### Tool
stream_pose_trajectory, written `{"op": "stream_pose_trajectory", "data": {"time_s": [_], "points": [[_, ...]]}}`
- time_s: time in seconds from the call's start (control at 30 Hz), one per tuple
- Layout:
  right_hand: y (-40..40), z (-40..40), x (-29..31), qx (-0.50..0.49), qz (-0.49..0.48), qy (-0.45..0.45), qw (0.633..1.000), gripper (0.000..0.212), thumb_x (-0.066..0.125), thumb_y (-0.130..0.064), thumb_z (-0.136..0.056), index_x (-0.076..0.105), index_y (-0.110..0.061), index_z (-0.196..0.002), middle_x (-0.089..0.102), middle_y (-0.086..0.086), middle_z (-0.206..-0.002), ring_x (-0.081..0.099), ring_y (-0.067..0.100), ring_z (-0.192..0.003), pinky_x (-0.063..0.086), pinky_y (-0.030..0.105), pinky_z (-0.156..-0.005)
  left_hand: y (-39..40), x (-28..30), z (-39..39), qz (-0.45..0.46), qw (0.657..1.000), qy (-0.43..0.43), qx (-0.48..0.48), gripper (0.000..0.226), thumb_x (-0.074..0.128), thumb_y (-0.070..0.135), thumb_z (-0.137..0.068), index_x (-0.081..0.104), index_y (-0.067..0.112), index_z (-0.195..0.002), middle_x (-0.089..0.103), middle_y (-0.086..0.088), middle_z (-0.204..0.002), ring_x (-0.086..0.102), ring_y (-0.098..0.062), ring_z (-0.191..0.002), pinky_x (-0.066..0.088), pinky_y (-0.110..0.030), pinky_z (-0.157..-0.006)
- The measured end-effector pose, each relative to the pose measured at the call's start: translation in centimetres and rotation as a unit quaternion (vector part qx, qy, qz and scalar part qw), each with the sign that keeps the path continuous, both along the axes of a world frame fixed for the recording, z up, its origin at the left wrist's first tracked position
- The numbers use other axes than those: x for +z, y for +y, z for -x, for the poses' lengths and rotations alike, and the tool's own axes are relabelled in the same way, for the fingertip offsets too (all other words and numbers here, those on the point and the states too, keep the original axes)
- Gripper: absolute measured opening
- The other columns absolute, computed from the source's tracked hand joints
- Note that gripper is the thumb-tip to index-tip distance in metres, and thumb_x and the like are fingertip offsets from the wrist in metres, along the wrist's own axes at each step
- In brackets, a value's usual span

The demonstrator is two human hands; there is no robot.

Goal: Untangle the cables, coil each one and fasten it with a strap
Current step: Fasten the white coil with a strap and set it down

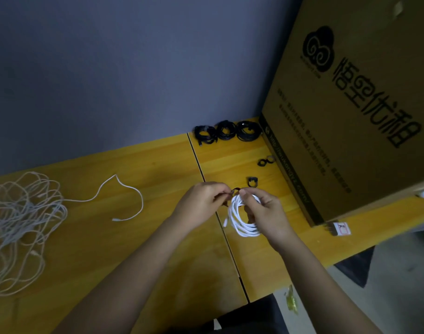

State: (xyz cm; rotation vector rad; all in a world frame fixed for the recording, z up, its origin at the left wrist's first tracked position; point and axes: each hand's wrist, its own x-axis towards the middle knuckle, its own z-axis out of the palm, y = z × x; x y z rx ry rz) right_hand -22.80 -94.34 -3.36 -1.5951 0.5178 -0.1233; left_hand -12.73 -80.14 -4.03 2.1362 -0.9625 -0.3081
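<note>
We see both hands over the yellow wooden table (158, 165), close together above its seam. The right hand (266, 213) grips a coiled white cable (242, 220), thumb and fingers pinched round the top of the coil so the loops hang below the fist and one plug end sticks out on the left of the coil. The left hand (201, 201) is just beside it, fingertips pinched on a dark strap (235, 190) at the top of the coil; the strap is touching the cable, but we cannot tell whether it is wrapped all the way round.

Far to the left of the left hand lies a tangled pile of white cables (20, 225), with one loose end (124, 201) trailing toward the hands and stopping well apart from them. Just beyond the right hand sits a spare black strap (252, 182) on the table, and further beyond that another small black strap (266, 162). Beyond those, at the back edge by the wall, are three black coiled cables (226, 132) in a row, touching each other. To the right of the right hand stands a big cardboard box (350, 104) with printed characters, resting on the table. Near its lower corner lies a small white tag (342, 229).
</note>
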Motion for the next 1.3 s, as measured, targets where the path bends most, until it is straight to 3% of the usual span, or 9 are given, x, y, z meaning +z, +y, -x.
{"op": "stream_pose_trajectory", "data": {"time_s": [0.1, 0.23, 0.4, 0.53, 0.67, 0.77, 1.07, 1.2, 1.3], "points": [[0.3, 0.0, 0.3, -0.015, -0.044, -0.002, 0.999, 0.019, 0.056, -0.023, -0.095, 0.068, -0.010, -0.089, 0.038, -0.011, -0.048, 0.030, 0.005, -0.042, 0.029, 0.018, -0.042, -0.5, -0.4, 0.5, 0.052, 0.997, 0.049, 0.017, 0.014, 0.064, 0.004, -0.086, 0.073, 0.013, -0.093, 0.059, 0.014, -0.080, 0.057, 0.003, -0.071, 0.043, -0.013, -0.065], [1.1, -0.2, 0.7, -0.011, -0.030, -0.041, 0.999, 0.020, 0.054, -0.021, -0.097, 0.067, -0.015, -0.083, 0.054, -0.009, -0.050, 0.042, 0.002, -0.041, 0.034, 0.015, -0.042, -1.0, -0.3, 1.4, 0.109, 0.967, 0.216, 0.079, 0.036, 0.063, -0.002, -0.083, 0.071, 0.033, -0.075, 0.070, 0.012, -0.068, 0.065, -0.003, -0.064, 0.052, -0.027, -0.063], [0.6, 0.3, 0.3, 0.034, 0.046, -0.046, 0.997, 0.017, 0.052, -0.036, -0.095, 0.061, -0.025, -0.086, 0.054, 0.016, -0.060, 0.040, 0.016, -0.045, 0.031, 0.023, -0.043, -0.9, 0.4, 1.2, 0.142, 0.893, 0.412, 0.108, 0.013, 0.063, 0.009, -0.090, 0.071, 0.015, -0.081, 0.073, -0.001, -0.072, 0.068, -0.015, -0.066, 0.056, -0.025, -0.061], [0.2, 0.6, -0.1, 0.042, 0.061, -0.064, 0.995, 0.015, 0.047, -0.026, -0.100, 0.059, -0.027, -0.090, 0.059, -0.012, -0.059, 0.047, 0.000, -0.043, 0.033, 0.010, -0.044, -0.4, 1.2, 0.9, 0.155, 0.854, 0.487, 0.091, 0.011, 0.059, 0.010, -0.092, 0.070, 0.008, -0.094, 0.074, -0.007, -0.081, 0.070, -0.016, -0.072, 0.056, -0.024, -0.064], [0.3, 0.7, -0.3, 0.045, 0.071, -0.071, 0.994, 0.019, 0.042, -0.027, -0.101, 0.056, -0.029, -0.089, 0.058, -0.014, -0.061, 0.038, 0.002, -0.042, 0.031, 0.015, -0.043, -0.1, 1.7, 0.8, 0.133, 0.849, 0.508, 0.062, 0.036, 0.066, 0.025, -0.083, 0.067, 0.001, -0.109, 0.072, -0.016, -0.100, 0.070, -0.023, -0.088, 0.056, -0.028, -0.074], [0.7, 0.6, -0.6, 0.045, 0.076, -0.062, 0.994, 0.018, 0.040, -0.027, -0.102, 0.055, -0.024, -0.092, 0.057, -0.011, -0.063, 0.038, 0.003, -0.044, 0.031, 0.016, -0.044, 0.2, 1.9, 0.9, 0.097, 0.861, 0.498, 0.038, 0.032, 0.069, 0.022, -0.083, 0.068, 0.003, -0.109, 0.073, -0.014, -0.103, 0.069, -0.023, -0.099, 0.055, -0.031, -0.084], [2.3, 0.1, -0.8, 0.052, 0.066, -0.075, 0.994, 0.010, 0.033, -0.026, -0.104, 0.042, -0.030, -0.101, 0.056, -0.014, -0.073, 0.048, 0.014, -0.059, 0.040, 0.027, -0.055, 0.9, 2.3, 1.1, 0.132, 0.859, 0.478, 0.128, 0.012, 0.065, 0.007, -0.088, 0.072, 0.016, -0.091, 0.075, -0.010, -0.085, 0.066, -0.015, -0.074, 0.047, -0.032, -0.074], [2.6, 0.2, -1.1, 0.046, 0.207, -0.132, 0.968, 0.013, 0.044, -0.014, -0.100, 0.053, -0.021, -0.107, 0.051, 0.000, -0.108, 0.055, 0.005, -0.099, 0.044, 0.017, -0.079, 1.3, 2.4, 1.0, 0.150, 0.858, 0.472, 0.139, 0.017, 0.065, 0.007, -0.088, 0.075, 0.021, -0.083, 0.075, -0.009, -0.082, 0.065, -0.018, -0.076, 0.044, -0.037, -0.078], [2.3, 0.4, -0.7, 0.069, 0.254, -0.164, 0.951, 0.013, 0.054, -0.016, -0.095, 0.059, -0.019, -0.106, 0.051, -0.005, -0.112, 0.052, 0.003, -0.109, 0.040, 0.010, -0.086, 1.7, 2.4, 0.7, 0.148, 0.860, 0.466, 0.145, 0.022, 0.067, 0.009, -0.087, 0.078, 0.024, -0.075, 0.073, -0.007, -0.076, 0.057, -0.024, -0.078, 0.043, -0.036, -0.074]]}}
